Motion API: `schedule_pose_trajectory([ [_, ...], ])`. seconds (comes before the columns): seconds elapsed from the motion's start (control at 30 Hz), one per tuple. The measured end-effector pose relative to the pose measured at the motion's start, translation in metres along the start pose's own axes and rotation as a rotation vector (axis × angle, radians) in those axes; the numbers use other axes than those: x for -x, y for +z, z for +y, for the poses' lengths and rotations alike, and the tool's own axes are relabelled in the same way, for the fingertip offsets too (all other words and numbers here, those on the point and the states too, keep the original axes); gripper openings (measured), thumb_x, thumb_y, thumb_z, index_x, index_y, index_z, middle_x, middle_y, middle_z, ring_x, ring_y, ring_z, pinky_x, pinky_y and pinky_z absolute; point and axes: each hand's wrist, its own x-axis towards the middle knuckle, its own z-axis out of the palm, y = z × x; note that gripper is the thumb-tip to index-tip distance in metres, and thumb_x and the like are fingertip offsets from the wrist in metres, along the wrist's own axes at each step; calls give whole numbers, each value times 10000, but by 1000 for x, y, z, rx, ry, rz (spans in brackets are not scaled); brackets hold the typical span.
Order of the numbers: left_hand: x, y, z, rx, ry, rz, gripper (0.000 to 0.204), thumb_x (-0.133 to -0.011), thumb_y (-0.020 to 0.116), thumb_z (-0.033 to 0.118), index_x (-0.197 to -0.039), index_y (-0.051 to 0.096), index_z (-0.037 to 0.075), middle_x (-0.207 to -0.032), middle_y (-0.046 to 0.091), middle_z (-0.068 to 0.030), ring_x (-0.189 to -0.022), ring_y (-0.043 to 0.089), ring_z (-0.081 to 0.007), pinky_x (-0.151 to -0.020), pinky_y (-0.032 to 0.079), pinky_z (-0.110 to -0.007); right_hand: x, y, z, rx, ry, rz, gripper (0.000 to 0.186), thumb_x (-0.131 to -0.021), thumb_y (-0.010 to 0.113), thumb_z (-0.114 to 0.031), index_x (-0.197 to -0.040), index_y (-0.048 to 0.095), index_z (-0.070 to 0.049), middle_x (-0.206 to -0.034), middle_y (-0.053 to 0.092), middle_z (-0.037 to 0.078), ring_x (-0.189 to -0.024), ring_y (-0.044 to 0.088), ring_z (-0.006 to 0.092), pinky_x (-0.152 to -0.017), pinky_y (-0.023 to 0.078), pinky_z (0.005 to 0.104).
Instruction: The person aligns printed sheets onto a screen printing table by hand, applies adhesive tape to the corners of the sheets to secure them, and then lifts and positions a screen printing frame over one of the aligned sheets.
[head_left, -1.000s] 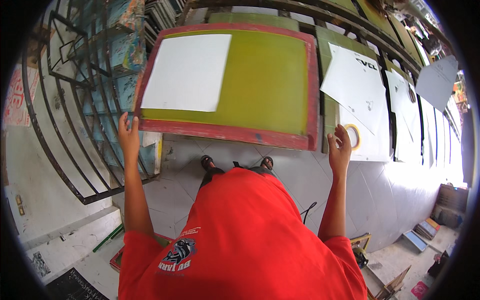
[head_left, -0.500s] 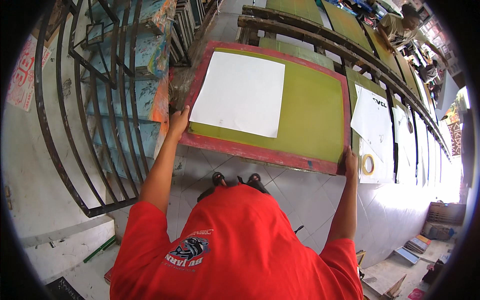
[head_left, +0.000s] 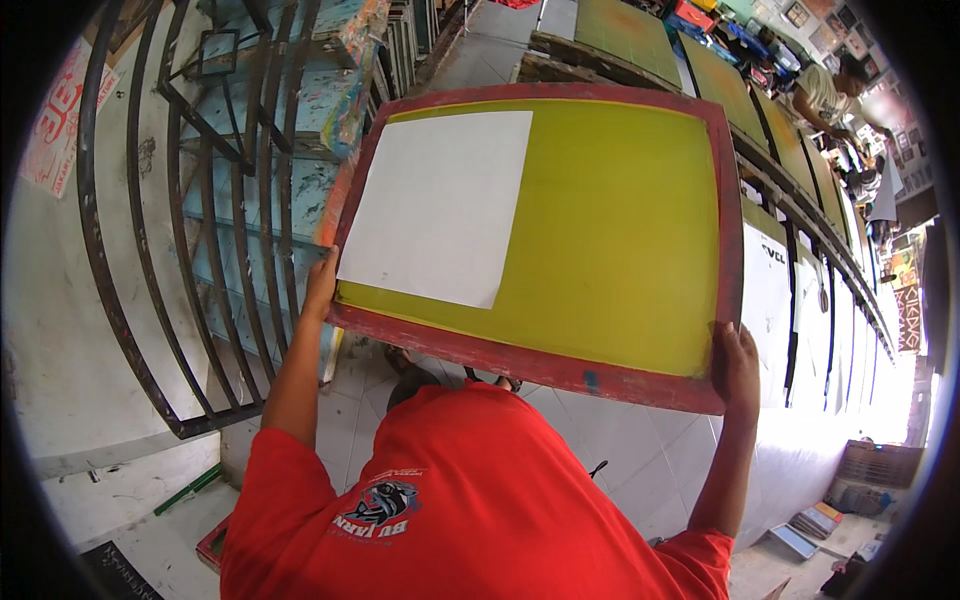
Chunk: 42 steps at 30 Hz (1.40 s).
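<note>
On the left, one grille (head_left: pixel 220 420) of thin curved metal bars stands before paint-stained blue shelves (head_left: pixel 305 195). The left hand (head_left: pixel 321 285) pinches the left edge of one rectangular frame (head_left: pixel 540 366), near its lower corner. The frame, scuffed red and held up before the red shirt, borders a smooth olive panel (head_left: pixel 620 230); within that border lies one white sheet (head_left: pixel 440 205), on the left half. The right hand (head_left: pixel 737 365) wraps the lower right edge. Beyond, several papers (head_left: pixel 765 290) cover a slatted worktop (head_left: pixel 575 50).
</note>
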Motion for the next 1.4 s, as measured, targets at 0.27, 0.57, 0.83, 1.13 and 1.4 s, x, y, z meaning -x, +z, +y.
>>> schedule_pose_trajectory([
  [0.27, -105, -71, -89, -25, -196, -68, 871, -908, 356, 703, -1403, 400, -13, -1275, 547, -216, -1042, 584, -303, -883, 459, -387, -15, 215, -117, 293, -150, 51, 294, -950, 578, -287, -1067, 622, -21, -898, 644, 27, -805, 602, 99, -712, 472, 242],
  [0.57, -12, -145, -244, -112, -396, -206, 501, -957, 475, 500, -1106, 582, 35, -919, 604, -72, -851, 596, -185, -680, 457, -294, -185, 424, -42, 436, -354, 121, 350, -901, 637, -328, -939, 567, 12, -794, 584, 82, -738, 531, 152, -646, 462, 353],
  [0.83, 87, -236, -309, -209, -476, -131, 498, -941, 507, 422, -1109, 594, -38, -980, 631, -140, -847, 617, -228, -724, 503, -343, -280, 539, 30, 605, -248, 196, 461, -883, 615, -354, -1045, 468, 52, -1003, 613, 343, -983, 593, 493, -843, 473, 508],
  [1.13, 55, -258, -261, -231, -754, 1, 477, -941, 503, 408, -1092, 597, -34, -954, 627, -130, -818, 605, -219, -704, 495, -340, -405, 561, 72, 621, -180, 153, 419, -917, 590, -294, -1100, 431, 48, -964, 624, 321, -932, 601, 492, -783, 477, 531],
  [1.4, -27, -186, -175, -258, -797, -28, 458, -942, 500, 396, -1076, 600, -30, -931, 623, -121, -792, 594, -210, -686, 488, -337, -525, 574, 111, 610, -136, 139, 381, -940, 578, -302, -1072, 425, 20, -883, 612, 287, -822, 608, 465, -692, 461, 545],
])
